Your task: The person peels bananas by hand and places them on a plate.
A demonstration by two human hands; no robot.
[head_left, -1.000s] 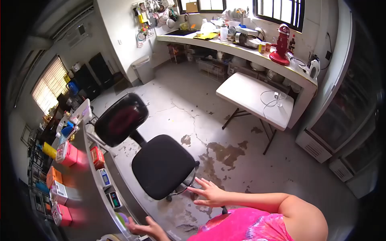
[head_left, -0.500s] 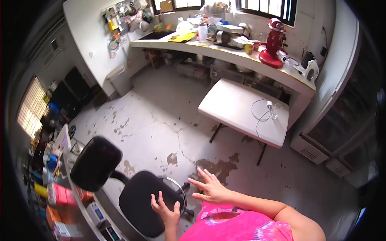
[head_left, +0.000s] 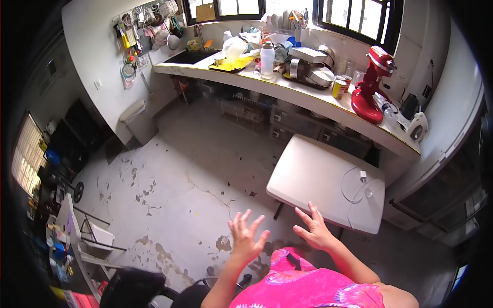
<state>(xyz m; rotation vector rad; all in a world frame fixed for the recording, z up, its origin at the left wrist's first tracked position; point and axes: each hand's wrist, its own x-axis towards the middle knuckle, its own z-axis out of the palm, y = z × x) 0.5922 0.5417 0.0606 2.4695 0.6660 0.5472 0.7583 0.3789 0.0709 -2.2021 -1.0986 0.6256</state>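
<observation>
My left hand is held up in the air with its fingers spread, over the grey floor and forward of the black office chair. Fingers apart too, my right hand is raised near the front edge of the white folding table, which it borders in this view. Neither hand holds anything. A white cable with a plug lies loosely coiled on the right part of the table.
Along the back runs a counter with a red stand mixer, a bottle, pans and a dark sink. A bin stands by the left wall. At lower left is a cluttered desk; at right, a tall fridge.
The view has shifted forward, so the counter and table appear nearer and the chair has dropped toward the bottom edge. Both hands are raised higher in view and lie farther to the right.
</observation>
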